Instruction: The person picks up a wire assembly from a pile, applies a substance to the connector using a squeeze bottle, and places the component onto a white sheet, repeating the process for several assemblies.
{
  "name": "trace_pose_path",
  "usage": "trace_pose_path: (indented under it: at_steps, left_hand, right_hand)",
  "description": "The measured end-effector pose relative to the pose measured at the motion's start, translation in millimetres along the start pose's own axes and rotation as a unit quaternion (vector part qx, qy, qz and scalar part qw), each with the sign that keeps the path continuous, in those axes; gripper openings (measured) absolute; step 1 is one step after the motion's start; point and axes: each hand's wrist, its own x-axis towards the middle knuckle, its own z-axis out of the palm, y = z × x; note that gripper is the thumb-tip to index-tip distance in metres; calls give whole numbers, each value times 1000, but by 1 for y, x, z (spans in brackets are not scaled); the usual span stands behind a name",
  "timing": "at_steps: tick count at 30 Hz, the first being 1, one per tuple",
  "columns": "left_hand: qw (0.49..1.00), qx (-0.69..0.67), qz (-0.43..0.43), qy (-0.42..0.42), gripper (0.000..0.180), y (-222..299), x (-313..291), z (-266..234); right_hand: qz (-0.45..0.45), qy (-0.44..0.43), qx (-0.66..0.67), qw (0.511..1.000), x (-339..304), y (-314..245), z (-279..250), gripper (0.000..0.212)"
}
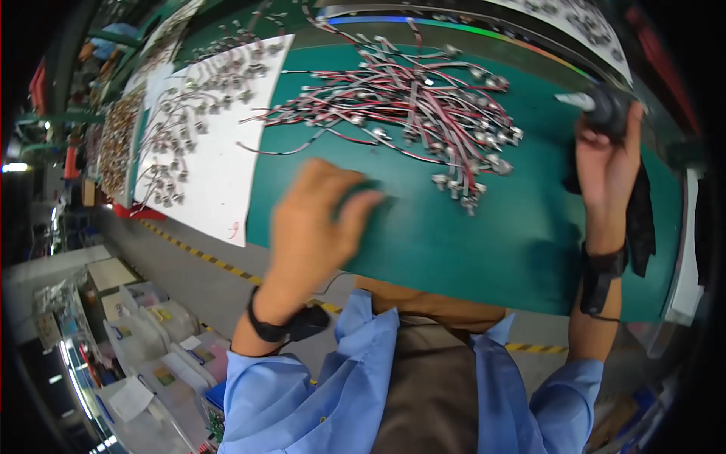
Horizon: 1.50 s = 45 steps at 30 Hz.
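My left hand hovers over the near left part of the green mat, smeared by motion. Its thumb and forefinger are apart, and nothing shows between them. At the right, my right hand grips a dark squeeze bottle with a pale pointed nozzle aimed left. Beyond my left hand lies a loose heap of wire leads, red, black and white, with small metal parts on their ends. A few single leads stick out from the heap toward my left hand.
Left of the heap, a white sheet carries rows of similar leads. A black cloth lies beside my right wrist. Another board with parts stands along the far edge. Plastic bins sit low at the left, beyond yellow-black floor tape.
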Motion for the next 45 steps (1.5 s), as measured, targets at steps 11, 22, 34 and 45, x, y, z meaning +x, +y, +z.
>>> trace_pose_path:
  at_steps: [11, 22, 34, 45]
  left_hand:
    - [985, -1, -162, 53, 20, 57, 15, 90]
    - [994, -94, -17, -54, 17, 34, 9, 64]
    - [876, -475, -8, 84, 24, 67, 76, 9]
    - [812, -580, -58, 37, 15, 57, 67, 77]
  right_hand:
    - [-19, 23, -2, 1000, -1, 5, -1, 22]
    - [-17, 49, -20, 998, -9, 6, 17, 23]
    - [-84, 29, -34, 995, -16, -6, 17, 30]
    - [-280, -76, -280, 915, -39, 5, 30, 75]
